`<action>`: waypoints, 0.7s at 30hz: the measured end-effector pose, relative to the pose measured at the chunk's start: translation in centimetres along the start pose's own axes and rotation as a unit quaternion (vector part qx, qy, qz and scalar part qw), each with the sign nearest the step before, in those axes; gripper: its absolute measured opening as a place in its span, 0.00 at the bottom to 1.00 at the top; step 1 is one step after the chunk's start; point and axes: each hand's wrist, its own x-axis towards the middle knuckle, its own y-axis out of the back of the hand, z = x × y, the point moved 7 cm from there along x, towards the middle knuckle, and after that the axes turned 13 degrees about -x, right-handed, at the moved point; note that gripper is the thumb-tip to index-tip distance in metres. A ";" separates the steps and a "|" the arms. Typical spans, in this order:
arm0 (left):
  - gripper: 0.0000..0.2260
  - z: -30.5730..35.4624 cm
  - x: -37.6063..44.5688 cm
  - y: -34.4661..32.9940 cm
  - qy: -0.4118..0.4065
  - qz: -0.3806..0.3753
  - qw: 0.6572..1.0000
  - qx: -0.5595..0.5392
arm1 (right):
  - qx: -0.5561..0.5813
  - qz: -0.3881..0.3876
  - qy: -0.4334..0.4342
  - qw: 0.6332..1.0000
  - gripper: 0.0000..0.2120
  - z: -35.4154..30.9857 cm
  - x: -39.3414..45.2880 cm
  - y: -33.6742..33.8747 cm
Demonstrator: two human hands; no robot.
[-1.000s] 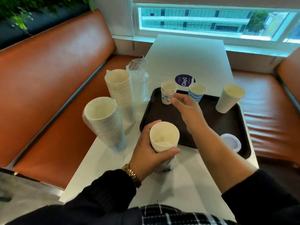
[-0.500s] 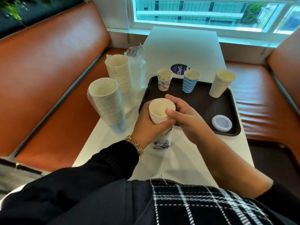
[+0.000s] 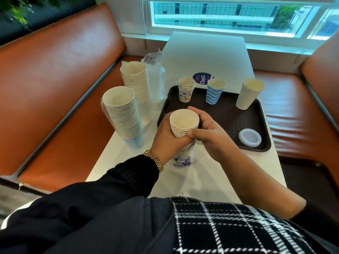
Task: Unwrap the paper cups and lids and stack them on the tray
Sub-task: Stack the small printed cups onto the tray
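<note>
Both hands hold one stack of small printed paper cups (image 3: 184,121) that stands on the white table (image 3: 207,52) in front of the dark tray (image 3: 236,116). My left hand (image 3: 167,136) grips the stack from the left. My right hand (image 3: 209,131) grips its top cups from the right. Clear wrap covers the stack's lower part. On the tray stand a short printed cup stack (image 3: 186,89), a blue wavy cup (image 3: 214,91), a tall white cup stack (image 3: 249,93) and a white lid (image 3: 249,137).
Two tall cup stacks in plastic wrap (image 3: 122,114) (image 3: 136,83) stand at the table's left edge, with a sleeve of clear lids (image 3: 156,77) behind them. A round blue sticker (image 3: 200,77) lies beyond the tray. Orange benches flank the table.
My right hand came back from the tray's far cups and took hold of the top of the stack in my left hand. The view shifted closer.
</note>
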 end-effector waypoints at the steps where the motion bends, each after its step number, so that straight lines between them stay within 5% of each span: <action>1: 0.30 0.0 0.0 0.0 0.003 -0.002 1.000 -0.002 | 0.003 0.003 0.003 1.000 0.38 0.0 0.0 0.0; 9: 0.32 0.0 -0.1 -0.6 0.005 -0.012 1.000 -0.007 | -0.022 0.017 0.013 1.000 0.45 -0.3 0.4 0.3; 14: 0.31 0.0 0.0 -0.5 -0.004 -0.015 1.000 0.000 | -0.060 0.008 0.014 0.998 0.39 -0.6 1.3 0.1; 21: 0.33 -0.4 -0.8 -0.4 0.013 -0.012 1.000 -0.008 | 0.096 0.069 0.088 0.989 0.46 -5.6 2.8 2.3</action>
